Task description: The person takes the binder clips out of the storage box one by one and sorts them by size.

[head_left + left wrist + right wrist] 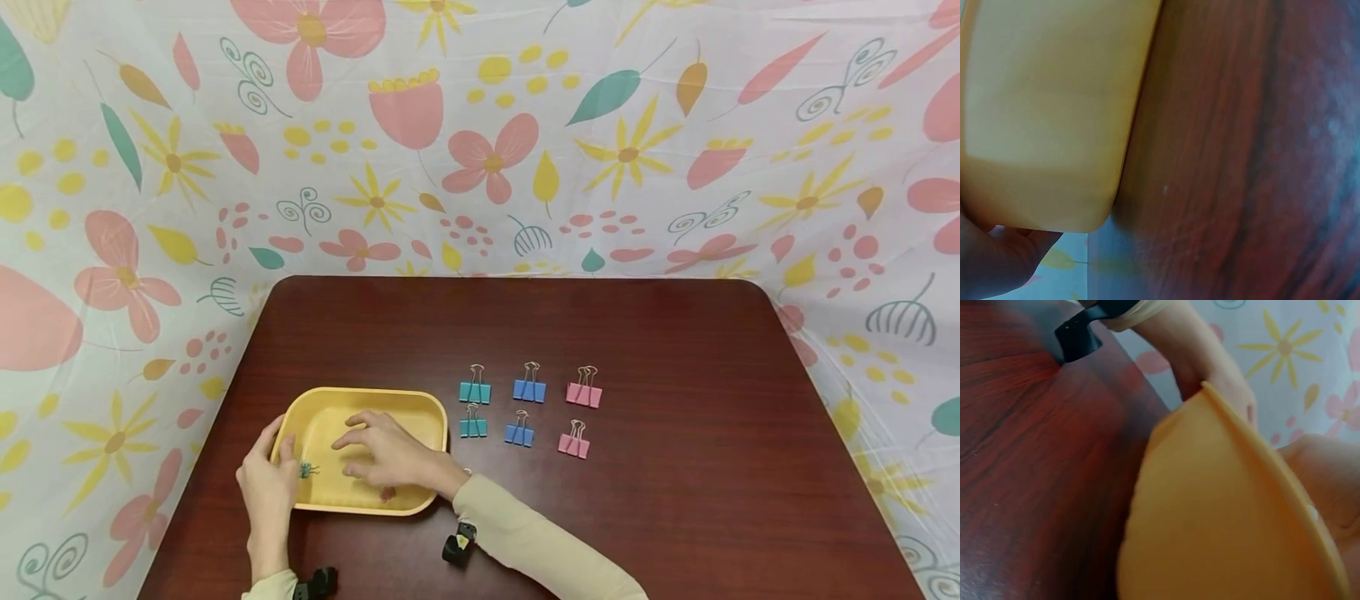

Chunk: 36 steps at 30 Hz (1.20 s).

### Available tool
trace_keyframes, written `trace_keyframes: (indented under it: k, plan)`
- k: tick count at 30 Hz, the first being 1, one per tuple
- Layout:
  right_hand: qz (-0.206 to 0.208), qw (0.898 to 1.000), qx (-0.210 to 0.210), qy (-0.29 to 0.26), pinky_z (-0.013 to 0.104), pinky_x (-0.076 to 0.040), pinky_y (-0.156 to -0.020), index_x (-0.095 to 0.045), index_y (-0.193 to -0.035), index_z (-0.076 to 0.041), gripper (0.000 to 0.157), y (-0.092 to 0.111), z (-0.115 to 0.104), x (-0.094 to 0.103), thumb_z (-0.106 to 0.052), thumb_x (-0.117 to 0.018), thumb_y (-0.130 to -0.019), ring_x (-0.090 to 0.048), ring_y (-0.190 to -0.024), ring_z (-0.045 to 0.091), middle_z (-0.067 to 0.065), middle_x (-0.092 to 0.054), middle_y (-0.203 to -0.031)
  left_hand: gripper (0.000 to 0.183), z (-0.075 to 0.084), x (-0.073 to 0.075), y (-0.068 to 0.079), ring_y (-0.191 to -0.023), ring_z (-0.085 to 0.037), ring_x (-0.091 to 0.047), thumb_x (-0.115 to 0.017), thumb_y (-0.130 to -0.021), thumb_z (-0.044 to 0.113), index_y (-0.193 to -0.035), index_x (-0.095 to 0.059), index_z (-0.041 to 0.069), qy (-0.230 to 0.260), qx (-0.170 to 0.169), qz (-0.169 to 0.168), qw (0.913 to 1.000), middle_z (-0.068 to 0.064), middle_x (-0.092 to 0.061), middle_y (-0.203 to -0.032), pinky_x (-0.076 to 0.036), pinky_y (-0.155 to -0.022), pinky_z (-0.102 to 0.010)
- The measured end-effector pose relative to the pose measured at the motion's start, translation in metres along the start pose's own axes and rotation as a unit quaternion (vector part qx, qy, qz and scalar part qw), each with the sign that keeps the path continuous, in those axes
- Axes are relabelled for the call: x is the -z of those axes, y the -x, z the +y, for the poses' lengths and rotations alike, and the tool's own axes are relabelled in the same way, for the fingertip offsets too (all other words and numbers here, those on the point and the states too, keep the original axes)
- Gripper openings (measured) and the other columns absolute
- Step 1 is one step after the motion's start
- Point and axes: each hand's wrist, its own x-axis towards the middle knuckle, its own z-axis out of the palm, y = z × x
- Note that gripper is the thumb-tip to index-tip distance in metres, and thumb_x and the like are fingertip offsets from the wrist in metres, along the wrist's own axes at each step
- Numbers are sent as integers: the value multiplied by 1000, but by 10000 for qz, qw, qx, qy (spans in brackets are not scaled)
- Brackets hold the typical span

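A yellow plastic tray [375,392] stands on the left part of the table. My left hand [270,483] grips its left rim, thumb on the inner side and fingers outside; the left wrist view shows that hand [997,259] at the tray's end. Over the tray's middle hovers my right hand [390,454], fingers spread and loosely bent, with nothing visible between them. Inside the tray, a small teal binder clip [307,470] lies by my left thumb. A small pink clip [387,493] lies below my right hand, near the front wall.
Right of the tray, binder clips stand in two rows: teal [475,392], blue [529,390] and pink [584,393] behind, smaller teal [472,427], blue [519,434] and pink [573,445] in front. Something small and metallic shows by my right wrist. A patterned cloth [495,158] hangs behind the table.
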Motion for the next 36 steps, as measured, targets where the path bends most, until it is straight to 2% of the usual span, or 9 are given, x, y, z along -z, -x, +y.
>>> trace_keyframes:
  k: [4,7,13,16,19,23,27,32,36]
  plan:
    - [-330,9994,18,122,30,-38,-112,-71,-130,-20,36,-1,2,-9,-29,-71,-95,-51,-135,15,5,-60,-142,37,-1,0,-1,-109,-52,-62,-59,-101,7,-137,-63,8,24,-2,13,10000,-29,-62,-134,-48,-93,-64]
    - [-513,9986,37,112,23,-41,-107,-72,-126,-20,34,-1,2,-13,-28,-73,-93,-55,-127,11,1,-63,-136,37,-1,0,-2,-119,-52,-58,-59,-101,8,-137,-64,9,51,10,3,10000,-28,-62,-135,-46,-96,-64]
    - [-466,9989,96,-42,13,-43,-92,-74,-122,-19,31,2,3,-17,-23,-76,-91,-57,-107,2,-4,-63,-122,37,0,0,-2,-122,-52,-57,-59,-101,8,-137,-64,9,72,28,-66,9999,-28,-61,-136,-46,-98,-64]
    - [-231,9993,73,298,20,-42,-99,-69,-130,-21,39,0,2,-16,-27,-75,-92,-54,-116,8,0,-59,-132,37,0,0,-1,-123,-52,-55,-59,-101,9,-138,-63,9,67,67,-98,9999,-28,-61,-136,-44,-99,-65]
    - [-230,9974,-110,680,33,-37,-112,-54,-147,-24,57,-6,0,-12,-35,-72,-94,-46,-133,21,7,-46,-152,37,0,1,-1,-123,-52,-55,-60,-101,8,-137,-64,9,61,93,-56,9999,-27,-62,-135,-44,-99,-65]
    - [-757,9948,-374,570,37,-31,-119,-35,-159,-26,74,-20,-4,-8,-41,-69,-95,-37,-145,26,10,-31,-164,37,1,-1,-2,-120,-51,-58,-60,-100,7,-136,-64,9,78,14,9,10000,-27,-63,-133,-46,-96,-64]
    - [-1373,9891,-237,469,29,-30,-119,-37,-158,-26,71,-29,-9,-11,-41,-69,-96,-37,-147,16,3,-39,-161,37,2,-3,-1,-104,-49,-66,-60,-100,7,-137,-64,8,42,-81,-25,10000,-28,-65,-129,-53,-85,-61]
    - [-1691,9831,361,602,17,-34,-108,-48,-152,-26,62,-32,-13,-20,-31,-70,-95,-48,-131,6,-4,-50,-149,37,1,-1,-1,-97,-47,-69,-60,-100,7,-136,-65,9,-18,-114,72,9999,-28,-67,-125,-54,-79,-59]
    - [-1755,9818,705,201,8,-40,-91,-59,-143,-19,48,-33,-14,-26,-13,-68,-95,-60,-101,-2,-5,-64,-129,36,0,0,-3,-87,-40,-67,-60,-99,7,-135,-65,9,-81,-138,83,9998,-27,-68,-124,-52,-79,-55]
